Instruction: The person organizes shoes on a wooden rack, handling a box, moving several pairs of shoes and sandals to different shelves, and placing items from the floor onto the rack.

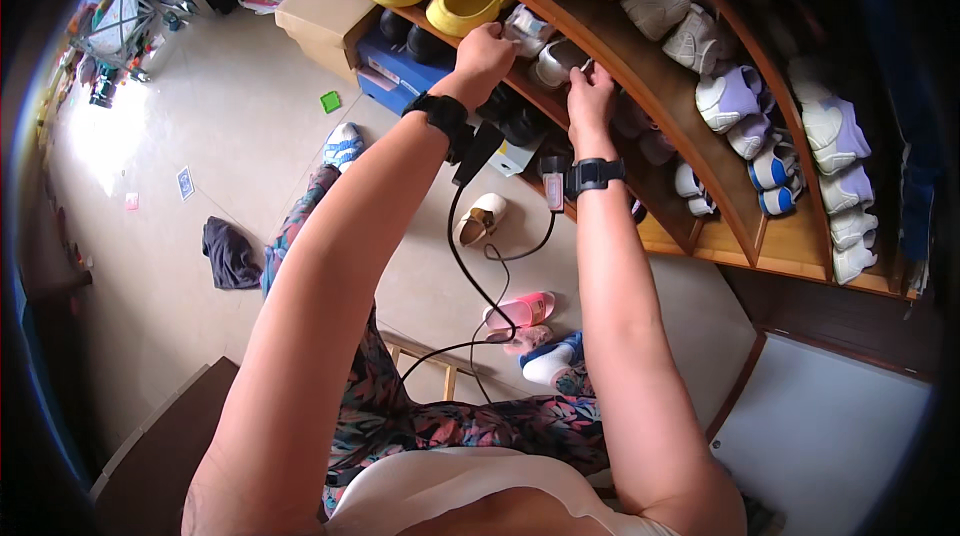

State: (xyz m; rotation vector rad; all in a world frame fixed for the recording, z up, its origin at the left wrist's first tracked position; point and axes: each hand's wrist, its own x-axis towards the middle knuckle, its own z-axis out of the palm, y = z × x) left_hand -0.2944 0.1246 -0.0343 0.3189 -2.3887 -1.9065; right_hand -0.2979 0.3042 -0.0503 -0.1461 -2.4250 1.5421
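- Left hand (487,56): extended to the shelf's front edge, just beside the pale shoe (528,28); its fingers are curled close together, and whether they grip the shoe cannot be told.
- Right hand (592,101): raised near the silver shoe (557,63); thumb and forefinger are narrowly spaced, any hold between them being too small to make out.
- Pale and silver shoes: side by side at the front edge of a shelf in the wooden shoe rack (575,21).
- Yellow clogs (468,2): left of the pale shoe, toward the shelf's left end.
- Blue box (395,71): below the shelf's front edge, beneath the clogs.
- Lilac-and-white sneakers (727,96): farther right, on another shelf of the rack.
- Floor: a cream shoe (484,219) and a pink slipper (522,310) lie between the forearms.
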